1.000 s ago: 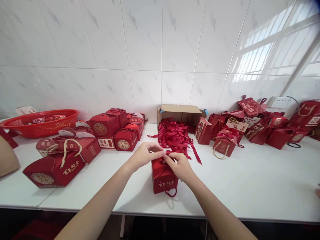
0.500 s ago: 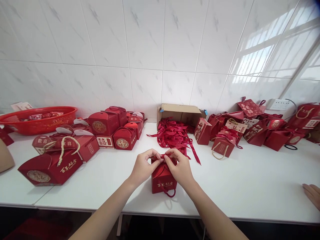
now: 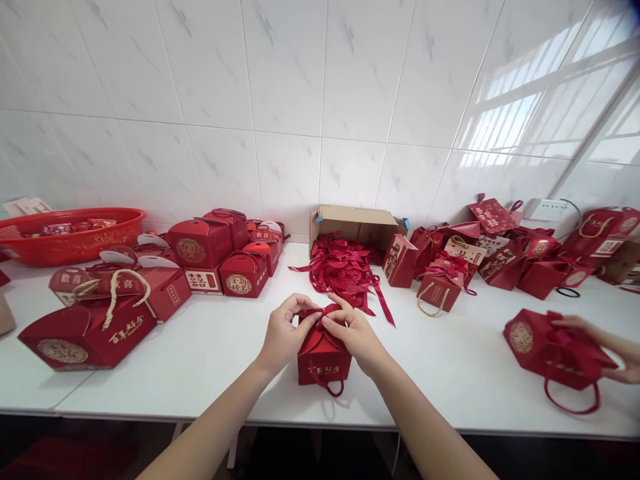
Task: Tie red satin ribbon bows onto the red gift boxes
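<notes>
A small red gift box (image 3: 325, 363) with gold lettering stands upright near the table's front edge, a red cord handle hanging down its front. At its top is a red ribbon (image 3: 324, 313), partly covered by fingers. My left hand (image 3: 289, 331) pinches the ribbon from the left, thumb against fingers. From the right, my right hand (image 3: 351, 331) also pinches the ribbon, close to the left fingertips. Just behind the box lies a heap of loose red ribbons (image 3: 343, 267), spilling from an open cardboard box (image 3: 357, 217).
Red gift boxes (image 3: 90, 333) stand grouped on the left, before a red plastic basket (image 3: 100, 237) of wrapped pieces. More red boxes (image 3: 443, 287) crowd the right back. At far right, another person's hand (image 3: 607, 343) holds a red ribboned box (image 3: 545, 347).
The other person's hand at right now holds a ribboned red box that was not in view before. My hands stay at the box top; the right fingers have shifted slightly on the ribbon.
</notes>
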The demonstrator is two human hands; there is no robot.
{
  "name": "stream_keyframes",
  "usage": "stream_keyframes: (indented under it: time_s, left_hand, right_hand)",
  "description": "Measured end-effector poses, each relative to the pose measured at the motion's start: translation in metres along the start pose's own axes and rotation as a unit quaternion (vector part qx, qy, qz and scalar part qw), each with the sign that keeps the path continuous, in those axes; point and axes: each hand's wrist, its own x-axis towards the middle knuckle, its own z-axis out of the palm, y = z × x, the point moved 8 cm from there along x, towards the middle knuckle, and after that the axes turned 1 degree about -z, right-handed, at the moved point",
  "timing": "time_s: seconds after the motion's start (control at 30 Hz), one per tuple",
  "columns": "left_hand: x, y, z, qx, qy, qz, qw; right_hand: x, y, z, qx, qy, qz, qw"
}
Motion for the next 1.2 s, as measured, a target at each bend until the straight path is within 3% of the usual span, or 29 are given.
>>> stream_keyframes:
  time_s: [0.07,0.2,0.37,0.5,0.7,0.9,1.07,1.2]
  left_hand:
    - [0.002,-0.001,0.002,-0.013,0.005,0.006,1.0]
    - [0.001,0.001,-0.006,0.017,0.037,0.014,0.999]
    - [-0.006,0.003,-0.008,0.083,-0.021,-0.022,0.996]
    - [-0.004,0.004,-0.012,0.117,-0.015,-0.029,0.993]
    - [0.0,0.012,-0.006,0.151,-0.1,0.0,0.984]
    - [-0.001,0.023,0.004,0.171,-0.193,0.033,0.966]
    - [0.0,0.029,0.011,0.174,-0.232,0.063,0.955]
    - [0.001,0.042,0.013,0.185,-0.258,0.093,0.944]
  right_hand:
    - [-0.001,-0.001,0.002,0.029,-0.003,-0.003,1.0]
    - [-0.003,-0.001,-0.001,0.052,0.05,-0.006,0.997]
    - [-0.003,0.001,-0.001,0.048,0.06,-0.003,0.997]
    - [-0.007,-0.01,-0.007,-0.047,0.047,-0.049,0.997]
    - [-0.018,-0.027,-0.018,-0.185,0.027,-0.118,0.975]
    - [-0.039,-0.055,-0.034,-0.351,0.077,-0.156,0.92]
    - [-0.039,-0.066,-0.037,-0.343,-0.069,-0.101,0.931]
    - [-0.016,-0.076,-0.033,-0.342,-0.097,-0.222,0.908]
